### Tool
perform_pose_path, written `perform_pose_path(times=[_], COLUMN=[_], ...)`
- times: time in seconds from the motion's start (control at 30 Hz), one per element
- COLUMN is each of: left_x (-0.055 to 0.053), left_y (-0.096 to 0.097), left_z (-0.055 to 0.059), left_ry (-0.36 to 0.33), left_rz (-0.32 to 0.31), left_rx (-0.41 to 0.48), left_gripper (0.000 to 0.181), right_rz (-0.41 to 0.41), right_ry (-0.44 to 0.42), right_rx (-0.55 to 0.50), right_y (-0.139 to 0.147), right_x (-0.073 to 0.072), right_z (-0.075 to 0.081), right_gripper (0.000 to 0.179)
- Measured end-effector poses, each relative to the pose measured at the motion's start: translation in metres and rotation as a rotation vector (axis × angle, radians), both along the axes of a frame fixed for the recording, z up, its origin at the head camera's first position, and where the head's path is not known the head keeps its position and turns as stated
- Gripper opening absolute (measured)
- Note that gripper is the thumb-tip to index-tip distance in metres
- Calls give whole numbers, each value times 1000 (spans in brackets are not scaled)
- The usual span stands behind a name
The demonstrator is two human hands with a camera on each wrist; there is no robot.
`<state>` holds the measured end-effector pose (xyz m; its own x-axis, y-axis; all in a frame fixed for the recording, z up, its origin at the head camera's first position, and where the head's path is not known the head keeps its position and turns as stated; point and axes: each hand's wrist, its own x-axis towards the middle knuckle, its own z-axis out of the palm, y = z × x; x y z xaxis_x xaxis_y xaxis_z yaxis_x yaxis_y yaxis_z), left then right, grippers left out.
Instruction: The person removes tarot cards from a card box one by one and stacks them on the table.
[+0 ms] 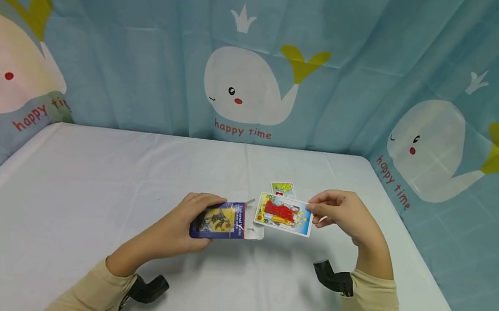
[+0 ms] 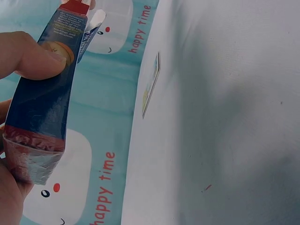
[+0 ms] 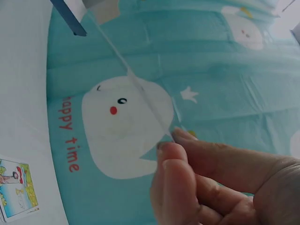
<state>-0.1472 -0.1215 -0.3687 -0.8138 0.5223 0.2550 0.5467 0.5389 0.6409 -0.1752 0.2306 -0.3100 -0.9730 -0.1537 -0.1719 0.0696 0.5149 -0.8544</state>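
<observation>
My left hand (image 1: 177,224) grips a blue tarot card box (image 1: 220,222), its thumb pressed on the narrow side in the left wrist view. The box's white flap (image 1: 254,228) is folded out at its right end. Thumb and fingers of my right hand (image 1: 351,216) pinch the right edge of a tarot card (image 1: 283,214) picturing a red-robed figure. This card is raised above the table beside the open box end; the right wrist view catches it edge-on as a thin line. Behind it, another tarot card (image 1: 283,187), or a small stack, lies face up on the table, partly covered.
A white cloth covers the table (image 1: 87,198). Blue curtains (image 1: 149,62) printed with whales hang behind it and along both sides. Black mounts (image 1: 332,277) are fixed at both wrists, over beige sleeves.
</observation>
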Motion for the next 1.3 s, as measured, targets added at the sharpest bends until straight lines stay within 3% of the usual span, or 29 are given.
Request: perform_pose_path(times=[0.33,0.53,1.03,1.3], left_x=[2,2,1,1], left_y=[-2,-1,-1,0], left_z=[2,4,2,0], left_ry=[-4,-9,-5,-2], left_rz=[10,8,0,2], left_rx=[5,6,7,3], left_gripper=[77,77,76,76], right_rz=[-155,-200,-323,-349], right_ry=[24,-26,-130,-181], right_rx=[-157,-219,-324,-384], right_y=[-3,-6,-15,-22], right_x=[-7,-13,-33,-40], right_z=[-7,-15,-55,-75], right_gripper=[40,38,29,30])
